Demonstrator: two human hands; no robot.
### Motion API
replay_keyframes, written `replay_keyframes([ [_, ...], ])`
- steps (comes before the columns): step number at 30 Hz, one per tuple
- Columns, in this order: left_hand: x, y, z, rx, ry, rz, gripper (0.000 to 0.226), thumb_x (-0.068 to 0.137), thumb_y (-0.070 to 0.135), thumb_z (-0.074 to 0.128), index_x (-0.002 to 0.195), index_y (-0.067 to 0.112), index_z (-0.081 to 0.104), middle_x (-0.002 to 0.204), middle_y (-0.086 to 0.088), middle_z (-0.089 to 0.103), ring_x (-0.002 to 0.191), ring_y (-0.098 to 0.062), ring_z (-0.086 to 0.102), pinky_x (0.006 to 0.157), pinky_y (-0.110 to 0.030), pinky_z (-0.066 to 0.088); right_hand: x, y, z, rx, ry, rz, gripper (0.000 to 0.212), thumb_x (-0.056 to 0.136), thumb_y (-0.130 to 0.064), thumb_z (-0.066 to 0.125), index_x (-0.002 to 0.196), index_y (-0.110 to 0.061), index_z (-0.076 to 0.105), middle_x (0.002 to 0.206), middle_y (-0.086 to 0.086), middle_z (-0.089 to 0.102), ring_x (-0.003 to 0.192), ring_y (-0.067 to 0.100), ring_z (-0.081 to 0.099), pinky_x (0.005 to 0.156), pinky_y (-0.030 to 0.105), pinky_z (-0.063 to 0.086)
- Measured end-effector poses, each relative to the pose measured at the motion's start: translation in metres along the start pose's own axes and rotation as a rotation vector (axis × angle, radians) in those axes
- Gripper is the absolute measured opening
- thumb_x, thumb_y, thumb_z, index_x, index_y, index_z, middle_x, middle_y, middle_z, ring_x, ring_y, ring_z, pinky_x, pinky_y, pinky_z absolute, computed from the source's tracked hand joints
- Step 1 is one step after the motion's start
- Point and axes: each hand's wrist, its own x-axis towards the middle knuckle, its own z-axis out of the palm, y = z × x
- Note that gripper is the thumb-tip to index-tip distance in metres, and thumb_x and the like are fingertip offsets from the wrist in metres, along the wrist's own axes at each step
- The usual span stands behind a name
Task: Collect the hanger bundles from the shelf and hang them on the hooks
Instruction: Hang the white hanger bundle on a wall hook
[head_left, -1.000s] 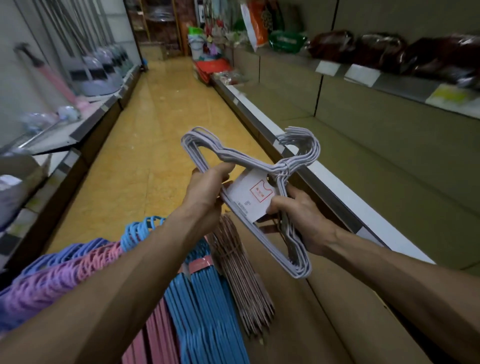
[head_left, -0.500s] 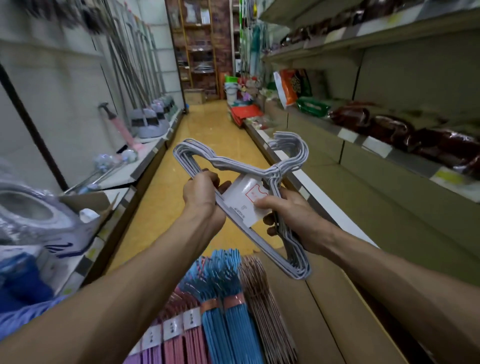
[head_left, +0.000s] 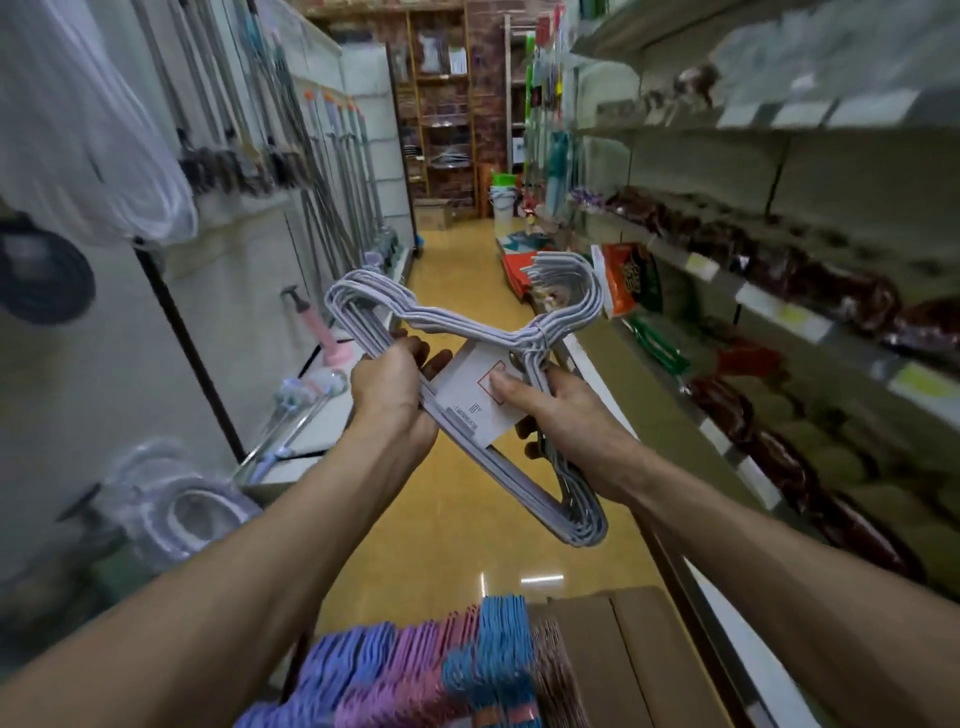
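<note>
A bundle of grey wire hangers (head_left: 470, 332) with a white paper label (head_left: 470, 402) is held up over the yellow aisle floor (head_left: 457, 519), tilted, its hooks pointing up and to the right. The left hand (head_left: 389, 387) has its fingers curled round the bundle's lower bar near one shoulder, while the right hand (head_left: 566, 415) grips the other side, thumb pressed on the label. Below lie purple, pink, blue and brown hanger bundles (head_left: 457, 670) beside a cardboard box (head_left: 644, 660), with stocked shelves (head_left: 779, 312) to the right.
</note>
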Motion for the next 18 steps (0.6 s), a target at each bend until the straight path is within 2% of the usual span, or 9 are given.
replay_keyframes([
  [2,-0.011,0.055,0.024,-0.012,0.021,0.01,0.002,0.094,0.0,0.056,0.095,0.001,0.058,0.084,-0.011,0.058,0.085,-0.031,0.07,0.076,-0.055,0.059,0.01,-0.058,0.003,0.014,-0.013,-0.003,0.029,0.093,-0.046,0.063,0.105,-0.019,0.062,0.089,0.001,0.061,0.075,0.018,0.053,0.063,0.033,0.048],
  [3,-0.016,0.082,0.035,-0.011,0.029,0.015,0.009,0.093,0.001,0.058,0.102,-0.001,0.06,0.087,-0.012,0.06,0.09,-0.034,0.071,0.077,-0.059,0.058,0.015,-0.085,0.005,0.021,-0.02,-0.008,0.028,0.093,-0.045,0.062,0.105,-0.02,0.062,0.089,0.0,0.061,0.075,0.018,0.053,0.064,0.033,0.048],
  [6,-0.032,0.163,0.062,-0.002,0.044,0.041,0.025,0.093,0.004,0.061,0.118,0.0,0.063,0.095,-0.014,0.066,0.085,-0.031,0.068,0.077,-0.056,0.059,0.025,-0.17,0.013,0.027,-0.049,-0.001,0.03,0.095,-0.048,0.059,0.108,-0.021,0.061,0.09,-0.002,0.063,0.076,0.017,0.056,0.068,0.035,0.05],
  [9,-0.046,0.234,0.081,-0.005,0.059,0.052,0.019,0.091,0.005,0.064,0.109,0.001,0.065,0.086,-0.012,0.068,0.077,-0.028,0.066,0.074,-0.05,0.061,0.032,-0.243,0.025,0.001,-0.084,-0.001,0.037,0.093,-0.054,0.057,0.114,-0.023,0.059,0.097,-0.001,0.065,0.078,0.017,0.059,0.072,0.036,0.053],
  [12,-0.058,0.302,0.098,0.017,0.087,0.062,0.012,0.087,0.001,0.064,0.099,0.0,0.064,0.083,-0.019,0.069,0.068,-0.03,0.069,0.07,-0.05,0.06,0.036,-0.314,0.039,0.028,-0.095,0.009,0.038,0.093,-0.055,0.056,0.113,-0.022,0.059,0.091,0.0,0.061,0.075,0.017,0.054,0.067,0.035,0.048],
  [15,-0.072,0.355,0.11,0.077,0.139,0.099,0.009,0.091,0.005,0.062,0.096,0.001,0.068,0.101,-0.023,0.073,0.088,-0.037,0.072,0.074,-0.058,0.059,0.04,-0.368,0.047,0.018,-0.11,-0.015,0.041,0.092,-0.058,0.055,0.114,-0.022,0.058,0.084,-0.005,0.058,0.07,0.014,0.053,0.064,0.034,0.044],
  [16,-0.078,0.37,0.113,0.076,0.142,0.108,0.008,0.092,0.006,0.062,0.096,0.003,0.069,0.101,-0.021,0.073,0.087,-0.034,0.072,0.072,-0.054,0.061,0.04,-0.384,0.049,0.005,-0.116,-0.031,0.044,0.091,-0.06,0.055,0.115,-0.023,0.058,0.082,-0.01,0.057,0.069,0.012,0.053,0.064,0.033,0.044],
  [18,-0.094,0.394,0.117,0.054,0.165,0.148,0.012,0.09,-0.001,0.062,0.101,0.003,0.066,0.09,-0.017,0.071,0.07,-0.025,0.07,0.056,-0.036,0.06,0.039,-0.409,0.051,-0.01,-0.131,-0.064,0.052,0.088,-0.063,0.055,0.121,-0.023,0.058,0.082,-0.017,0.055,0.072,0.005,0.052,0.071,0.032,0.043],
])
